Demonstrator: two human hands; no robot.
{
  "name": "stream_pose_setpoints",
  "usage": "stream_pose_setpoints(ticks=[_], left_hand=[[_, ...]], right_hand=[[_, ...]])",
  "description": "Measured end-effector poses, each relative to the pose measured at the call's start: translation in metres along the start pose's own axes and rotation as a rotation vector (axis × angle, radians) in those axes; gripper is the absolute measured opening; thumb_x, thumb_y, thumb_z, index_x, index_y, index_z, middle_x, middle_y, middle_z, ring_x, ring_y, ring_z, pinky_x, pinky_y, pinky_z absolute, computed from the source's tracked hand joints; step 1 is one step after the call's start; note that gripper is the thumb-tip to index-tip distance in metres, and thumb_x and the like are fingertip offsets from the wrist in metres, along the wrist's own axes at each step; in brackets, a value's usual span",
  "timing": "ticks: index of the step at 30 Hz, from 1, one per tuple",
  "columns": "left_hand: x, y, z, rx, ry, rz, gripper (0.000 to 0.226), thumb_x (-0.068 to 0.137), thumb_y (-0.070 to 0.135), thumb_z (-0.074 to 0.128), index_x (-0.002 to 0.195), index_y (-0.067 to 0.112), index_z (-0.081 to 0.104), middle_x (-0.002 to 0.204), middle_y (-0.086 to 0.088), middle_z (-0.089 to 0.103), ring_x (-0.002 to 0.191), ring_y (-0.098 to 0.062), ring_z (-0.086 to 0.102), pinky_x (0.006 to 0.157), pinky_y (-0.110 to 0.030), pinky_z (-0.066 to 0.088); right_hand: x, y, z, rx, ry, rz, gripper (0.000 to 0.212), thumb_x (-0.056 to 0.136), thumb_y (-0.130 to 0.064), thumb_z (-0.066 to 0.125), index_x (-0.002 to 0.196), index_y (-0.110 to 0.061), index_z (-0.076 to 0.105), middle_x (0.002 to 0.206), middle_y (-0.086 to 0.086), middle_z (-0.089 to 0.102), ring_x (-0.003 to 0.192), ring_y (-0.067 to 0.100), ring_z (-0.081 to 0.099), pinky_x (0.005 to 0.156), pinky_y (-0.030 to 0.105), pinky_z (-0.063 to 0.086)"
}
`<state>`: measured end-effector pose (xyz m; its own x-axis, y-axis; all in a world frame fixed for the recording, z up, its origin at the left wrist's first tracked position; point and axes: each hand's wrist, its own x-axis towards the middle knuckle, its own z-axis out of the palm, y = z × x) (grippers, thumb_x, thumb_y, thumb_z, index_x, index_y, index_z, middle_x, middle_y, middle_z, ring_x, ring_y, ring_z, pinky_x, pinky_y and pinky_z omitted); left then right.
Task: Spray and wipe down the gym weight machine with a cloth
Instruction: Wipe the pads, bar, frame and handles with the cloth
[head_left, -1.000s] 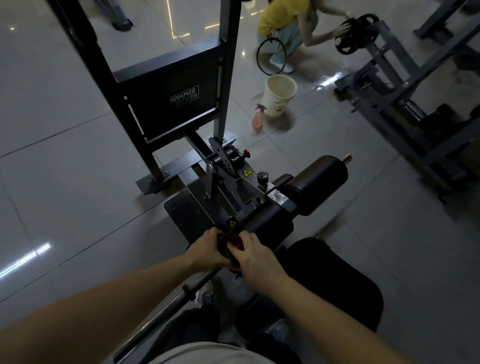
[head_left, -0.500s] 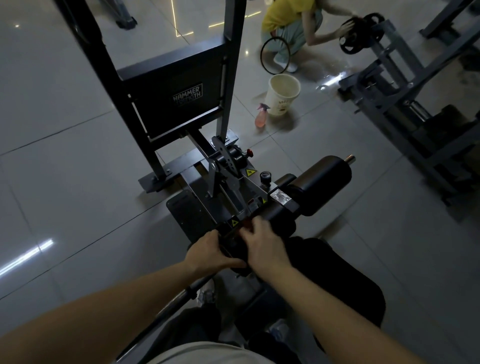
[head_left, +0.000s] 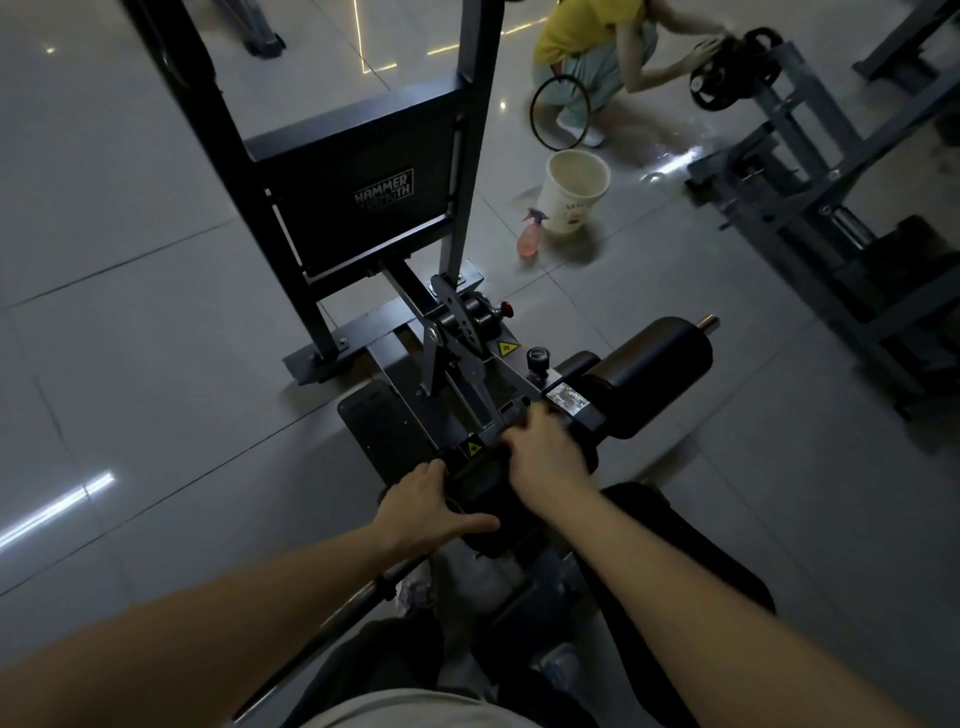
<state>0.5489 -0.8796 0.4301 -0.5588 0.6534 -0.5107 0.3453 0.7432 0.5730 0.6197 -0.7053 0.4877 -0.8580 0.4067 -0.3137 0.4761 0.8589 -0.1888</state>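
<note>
Cloth perhaps hidden under right hand (head_left: 545, 457)

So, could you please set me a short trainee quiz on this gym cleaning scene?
1. True or false: the pink spray bottle is on the floor beside the white bucket.
2. What does the left hand grip? A: the near roller pad. B: the bucket. C: a weight plate.
3. Which hand lies nearer the far roller pad?
Key: 1 true; 2 A; 3 the right hand.
</note>
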Motion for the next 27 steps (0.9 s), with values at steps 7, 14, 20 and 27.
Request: stream_pose_setpoints(ticks=[7, 14, 20, 27], left_hand=[[0.002, -0.016, -0.010, -0.066, -0.126, 0.105, 0.081, 0.058, 0.081, 0.073, 0.117, 0.034, 0.045, 0.114, 0.013, 0.059, 0.099, -0.010, 0.060, 0.090, -0.031, 0.052], [0.000, 0.007, -0.004, -0.057, -0.088, 0.000, 0.081, 0.064, 0.082, 0.070, 0.119, 0.025, 0.051, 0.112, 0.008, 0.063, 0.098, -0.015, 0.063, 0.089, -0.036, 0.054], [0.017, 0.002, -0.027, -0.270, -0.250, -0.026, 0.062, 0.073, 0.053, 0.084, 0.116, 0.023, 0.051, 0.113, 0.005, 0.059, 0.098, -0.011, 0.060, 0.089, -0.032, 0.052], [0.019, 0.009, -0.028, -0.195, -0.323, 0.029, 0.056, 0.072, 0.048, 0.088, 0.112, 0.035, 0.051, 0.107, 0.017, 0.059, 0.100, -0.007, 0.059, 0.088, -0.020, 0.048]], right_hand=[[-0.024, -0.006, 0.010, -0.051, -0.086, -0.449, 0.030, 0.092, -0.020, 0.058, 0.121, -0.017, 0.064, 0.117, 0.015, 0.049, 0.103, 0.034, 0.056, 0.077, 0.041, 0.051], [0.033, 0.075, -0.034, -0.143, -0.005, 0.271, 0.038, 0.093, -0.019, 0.059, 0.131, -0.023, 0.058, 0.127, 0.011, 0.036, 0.112, 0.033, 0.050, 0.095, 0.044, 0.049], [-0.003, 0.006, 0.007, -0.103, -0.026, -0.082, 0.026, 0.096, -0.022, 0.055, 0.120, -0.015, 0.062, 0.139, 0.018, 0.034, 0.113, 0.033, 0.050, 0.093, 0.042, 0.049], [-0.004, 0.016, 0.006, -0.128, -0.037, -0.420, 0.036, 0.088, -0.023, 0.062, 0.124, -0.019, 0.064, 0.116, 0.015, 0.051, 0.098, 0.033, 0.057, 0.081, 0.042, 0.053]])
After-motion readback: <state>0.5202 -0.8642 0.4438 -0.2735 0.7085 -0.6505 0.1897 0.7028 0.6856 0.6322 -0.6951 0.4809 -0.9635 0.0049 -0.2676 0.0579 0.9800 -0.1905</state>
